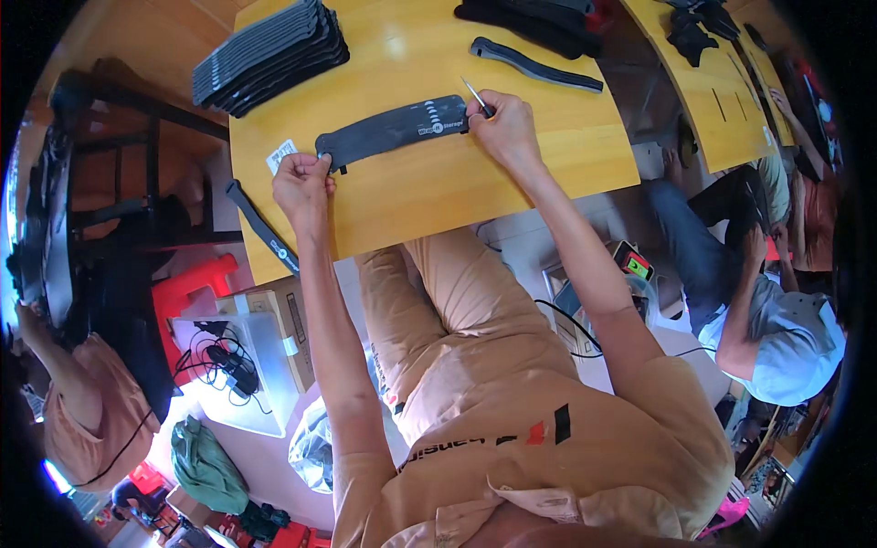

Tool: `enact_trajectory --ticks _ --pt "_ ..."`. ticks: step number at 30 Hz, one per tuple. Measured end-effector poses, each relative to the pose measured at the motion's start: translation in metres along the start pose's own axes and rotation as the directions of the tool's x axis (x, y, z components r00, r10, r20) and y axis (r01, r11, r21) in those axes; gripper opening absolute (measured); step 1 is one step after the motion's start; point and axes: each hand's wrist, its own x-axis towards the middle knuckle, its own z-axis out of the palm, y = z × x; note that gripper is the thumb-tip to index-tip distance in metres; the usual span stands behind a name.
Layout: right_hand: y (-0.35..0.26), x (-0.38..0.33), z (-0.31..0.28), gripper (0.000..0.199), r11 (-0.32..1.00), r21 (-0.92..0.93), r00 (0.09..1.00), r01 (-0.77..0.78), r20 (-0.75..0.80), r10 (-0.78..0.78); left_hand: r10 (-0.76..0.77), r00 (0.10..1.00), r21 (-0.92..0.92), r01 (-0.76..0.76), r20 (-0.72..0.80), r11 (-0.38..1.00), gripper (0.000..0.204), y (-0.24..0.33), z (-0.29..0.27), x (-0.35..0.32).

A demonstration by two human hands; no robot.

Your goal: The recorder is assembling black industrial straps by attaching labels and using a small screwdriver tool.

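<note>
A dark grey fabric strip (388, 128) with white printing near its right end lies across the yellow table in front of me. The fingertips of my left hand (304, 183) pinch its left end, where a small dark tab sticks out below. At the strip's right end, my right hand (504, 128) is closed round a slim pointed tool (472, 93) with a silver tip and a dark handle. Its tip points up and away to the left; my fingers hide much of the handle. They touch or nearly touch the strip's edge.
A stack of dark strips (269, 59) stands at the table's (411, 205) far left. Another strip (534, 66) lies far right, and one more (262, 226) along the left edge. A white label (281, 153) is beside my left hand. Other people sit left and right.
</note>
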Motion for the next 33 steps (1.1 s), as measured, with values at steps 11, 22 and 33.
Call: enact_trajectory --ticks 11,22,33 --pt "0.009 -0.008 -0.042 0.008 0.867 -0.479 0.960 0.133 -0.155 -0.233 0.538 0.843 0.584 -0.446 0.020 0.678 0.033 0.020 0.020 -0.037" --pt "0.014 -0.011 -0.035 0.011 0.718 -0.661 0.931 0.217 -0.082 -0.356 0.379 0.719 0.697 -0.682 0.583 0.221 0.078 0.010 0.087 -0.071" --pt "0.014 -0.015 -0.034 0.011 0.668 -0.715 0.917 0.206 -0.097 -0.387 0.536 0.841 0.469 -0.501 0.066 0.728 0.053 0.041 0.003 -0.098"
